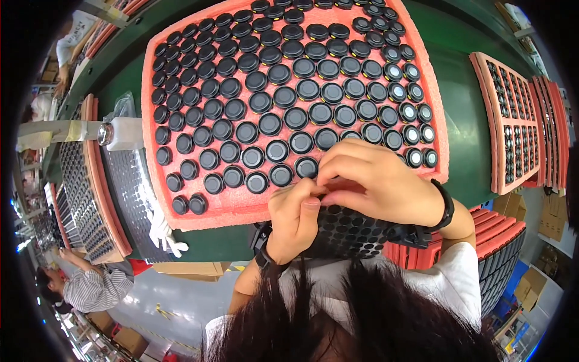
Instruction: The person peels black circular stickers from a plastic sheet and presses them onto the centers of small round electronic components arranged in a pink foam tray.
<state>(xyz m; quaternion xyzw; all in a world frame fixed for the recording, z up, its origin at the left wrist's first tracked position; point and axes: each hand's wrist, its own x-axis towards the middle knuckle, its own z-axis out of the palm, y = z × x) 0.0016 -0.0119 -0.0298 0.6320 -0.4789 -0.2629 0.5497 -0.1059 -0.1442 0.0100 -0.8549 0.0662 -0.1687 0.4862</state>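
Note:
A pink foam tray (253, 217) lies in front of me, filled with rows of round black caps (269, 122). At its near edge my left hand (292, 218) and my right hand (377, 184) meet, both with fingers closed in a pinch. Something small and dark seems to sit between the fingertips, mostly hidden by them. Just below the hands is a black sheet of round dots (347, 234), partly covered by the right hand. Some caps along the tray's right side have pale round tops (408, 112).
The tray rests on a green bench (461, 120). More pink trays (512, 120) of parts stand at right, with stacked trays (494, 241) below. A clear bottle (123, 134) and white gloves (164, 234) lie at left. Another person (96, 286) works at lower left.

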